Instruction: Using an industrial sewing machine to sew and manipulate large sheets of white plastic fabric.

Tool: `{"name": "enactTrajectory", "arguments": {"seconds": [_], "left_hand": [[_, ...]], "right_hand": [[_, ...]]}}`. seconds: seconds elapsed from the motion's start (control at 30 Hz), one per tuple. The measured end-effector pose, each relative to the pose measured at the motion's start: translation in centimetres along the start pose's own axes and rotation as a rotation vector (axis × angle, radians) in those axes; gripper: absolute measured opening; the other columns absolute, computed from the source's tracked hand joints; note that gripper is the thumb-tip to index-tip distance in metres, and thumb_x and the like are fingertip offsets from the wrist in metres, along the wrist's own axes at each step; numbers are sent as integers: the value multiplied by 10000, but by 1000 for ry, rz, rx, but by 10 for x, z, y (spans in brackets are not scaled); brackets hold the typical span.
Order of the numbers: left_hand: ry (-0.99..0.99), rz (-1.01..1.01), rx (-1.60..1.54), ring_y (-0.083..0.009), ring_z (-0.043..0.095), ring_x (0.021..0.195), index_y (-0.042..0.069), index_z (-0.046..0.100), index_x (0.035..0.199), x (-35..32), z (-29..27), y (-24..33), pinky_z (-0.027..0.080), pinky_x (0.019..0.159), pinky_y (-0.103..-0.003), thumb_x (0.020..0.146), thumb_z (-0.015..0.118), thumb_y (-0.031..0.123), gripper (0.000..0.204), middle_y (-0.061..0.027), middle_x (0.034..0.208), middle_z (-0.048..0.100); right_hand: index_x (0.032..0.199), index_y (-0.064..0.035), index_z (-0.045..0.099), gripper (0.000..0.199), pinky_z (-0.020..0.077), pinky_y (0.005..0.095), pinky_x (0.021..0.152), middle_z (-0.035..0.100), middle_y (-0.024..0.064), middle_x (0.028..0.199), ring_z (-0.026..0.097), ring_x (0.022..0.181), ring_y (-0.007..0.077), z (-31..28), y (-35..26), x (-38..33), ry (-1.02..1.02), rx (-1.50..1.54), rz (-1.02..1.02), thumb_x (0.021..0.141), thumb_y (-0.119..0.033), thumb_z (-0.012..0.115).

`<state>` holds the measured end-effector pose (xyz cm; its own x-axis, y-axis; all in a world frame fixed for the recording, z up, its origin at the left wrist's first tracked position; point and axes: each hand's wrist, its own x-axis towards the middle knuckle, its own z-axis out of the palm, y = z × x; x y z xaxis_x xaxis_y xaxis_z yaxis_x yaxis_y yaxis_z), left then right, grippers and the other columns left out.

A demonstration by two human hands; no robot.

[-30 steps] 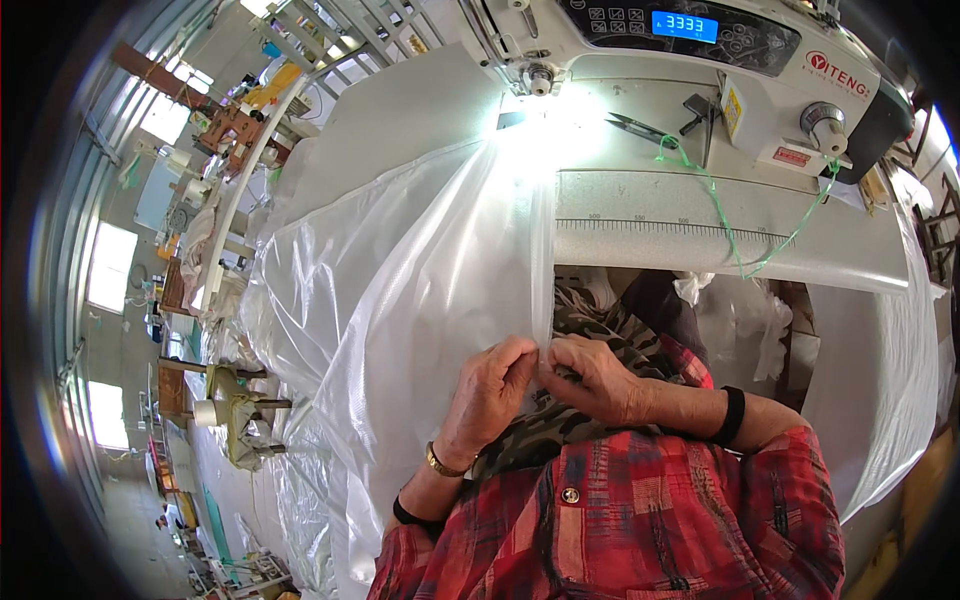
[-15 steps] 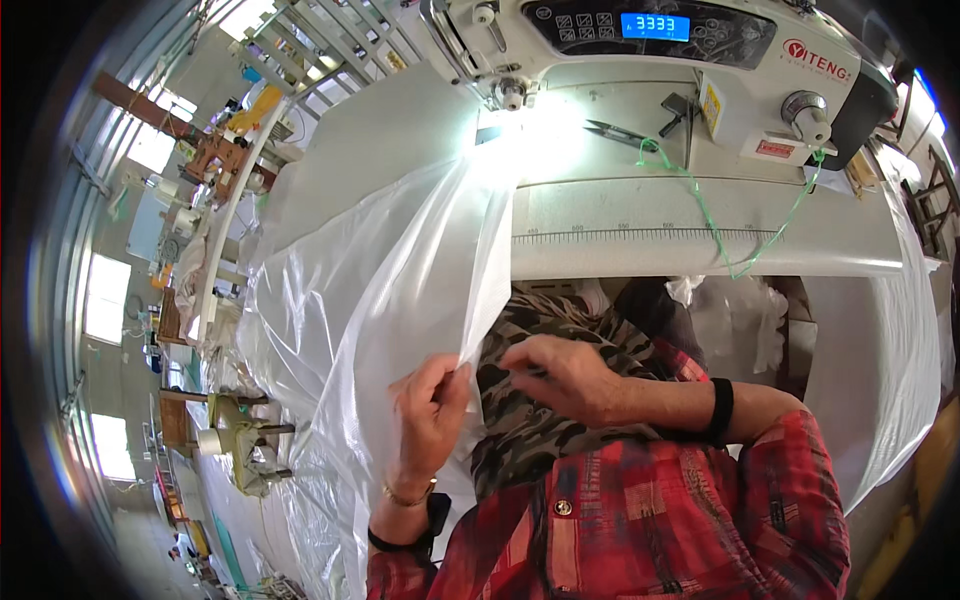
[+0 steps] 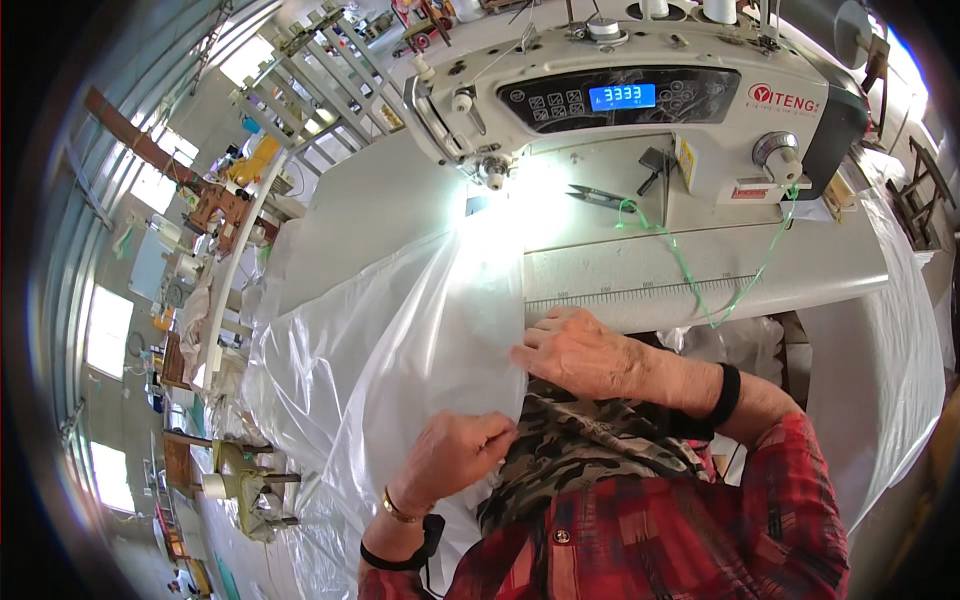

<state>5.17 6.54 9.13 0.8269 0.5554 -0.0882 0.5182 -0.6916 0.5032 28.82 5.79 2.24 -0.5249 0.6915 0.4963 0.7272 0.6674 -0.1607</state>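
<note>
a: what is the biggest thing here?
b: the white plastic sheet (image 3: 400,350). its far end lies on the table (image 3: 370,190), in the glare under the sewing machine (image 3: 640,110). the rest drapes toward the lap (image 3: 590,450), probably because it is too broad to lie flat up there.

a: and the hands?
b: the right hand (image 3: 580,354) is farther up, by the table's front, its fingers bent at the sheet's right edge. i cannot tell whether they grip it or only rest there. the left hand (image 3: 456,452) is lower and closed, thumb and forefinger seemingly pinching that same edge.

a: why two spots?
b: i'd judge that spacing them along one edge helps line it up with the machine.

a: anything smaller?
b: dark snips (image 3: 602,198) lie right of the glare, apart from the sheet and, i suppose, handy for the right hand. a green thread (image 3: 683,268) seems to run from them to the knob (image 3: 779,157), perhaps as a tether against loss.
</note>
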Motion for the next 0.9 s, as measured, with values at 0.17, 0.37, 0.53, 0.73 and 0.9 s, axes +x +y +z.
{"name": "enactTrajectory", "arguments": {"seconds": [0.17, 0.37, 0.53, 0.73, 0.9], "left_hand": [[364, 106, 185, -367, 640, 999, -1, 612, 1202, 75, -10, -24, 502, 847, -413, 959, 535, 107, 277, -242, 1112, 650], [476, -175, 781, -284, 448, 1334, 47, 543, 1327, 153, -7, -119, 308, 1111, -533, 967, 517, 159, 377, -122, 1414, 518], [604, -49, 899, -282, 531, 1222, 48, 618, 1229, 175, -29, -118, 375, 1058, -482, 885, 589, 143, 359, -95, 1313, 585], [564, 30, 399, -329, 579, 860, -9, 608, 794, 206, -3, -87, 460, 773, -450, 876, 652, 166, 197, -154, 880, 602], [430, -164, 272, -373, 575, 766, -43, 565, 724, 215, 2, -69, 466, 717, -475, 821, 717, 382, 462, -207, 786, 588]], "right_hand": [[933, -56, 582, 165, 517, 384, 758, 603, 67, 789, 651, 801, 247, 24, 2, -13, 102, 119, 81, 796, -144, 605], [868, -69, 578, 134, 491, 391, 862, 581, 58, 767, 628, 816, 249, 27, 9, -14, 255, 263, 19, 783, -146, 648], [936, -75, 629, 216, 469, 397, 926, 623, 41, 817, 643, 846, 238, 34, 14, -14, 270, 396, 42, 750, -138, 718], [936, -84, 633, 197, 467, 401, 927, 633, 30, 827, 642, 854, 235, 42, 15, -13, 276, 424, 45, 764, -141, 710], [935, -78, 631, 193, 461, 407, 932, 636, 38, 830, 641, 860, 247, 39, 15, -13, 277, 447, 58, 764, -131, 705]]}}
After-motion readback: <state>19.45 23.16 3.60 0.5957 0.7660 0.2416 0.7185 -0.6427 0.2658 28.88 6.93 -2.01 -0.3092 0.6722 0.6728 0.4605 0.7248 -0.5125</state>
